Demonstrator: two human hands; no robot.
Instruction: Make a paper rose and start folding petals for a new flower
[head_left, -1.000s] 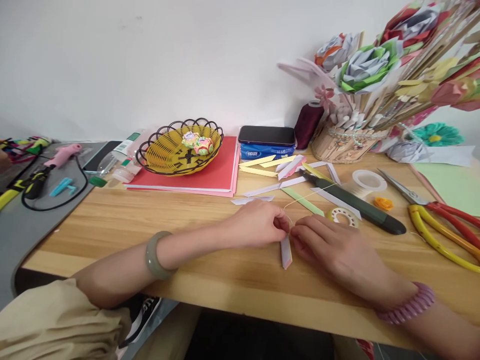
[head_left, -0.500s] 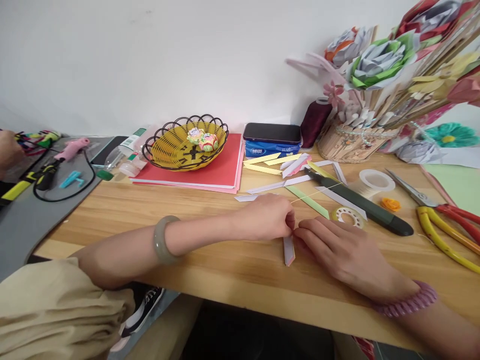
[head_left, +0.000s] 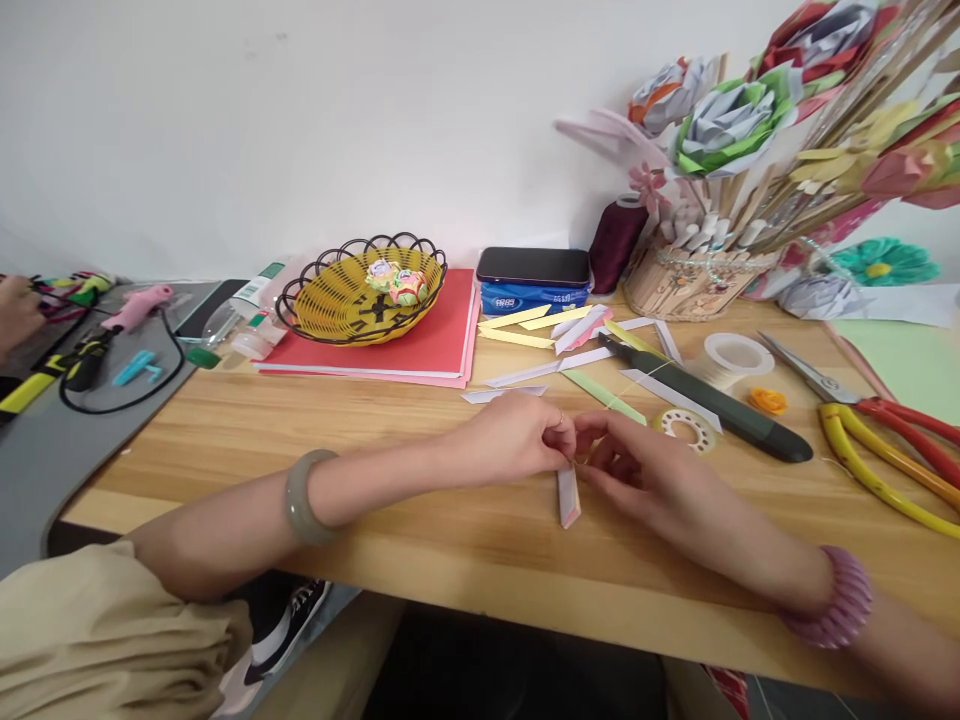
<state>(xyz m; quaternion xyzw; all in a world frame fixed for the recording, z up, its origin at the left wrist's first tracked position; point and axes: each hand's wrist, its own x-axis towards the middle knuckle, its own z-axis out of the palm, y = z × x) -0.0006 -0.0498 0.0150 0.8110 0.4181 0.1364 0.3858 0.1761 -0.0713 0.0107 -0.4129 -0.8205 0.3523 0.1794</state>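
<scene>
Light wooden table fronts a plain white wall at 12 o'clock; grey mat at 9 o'clock.

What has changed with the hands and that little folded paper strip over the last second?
The right hand has lifted its fingers off the table and curled them up against the left hand, right above the folded paper strip. The left hand keeps pinching the strip's top end, where a thin thread runs off to the right. The strip, the tape roll and the black knife lie as before.

Blue tissue pack carries white print (too blurred to read).
</scene>
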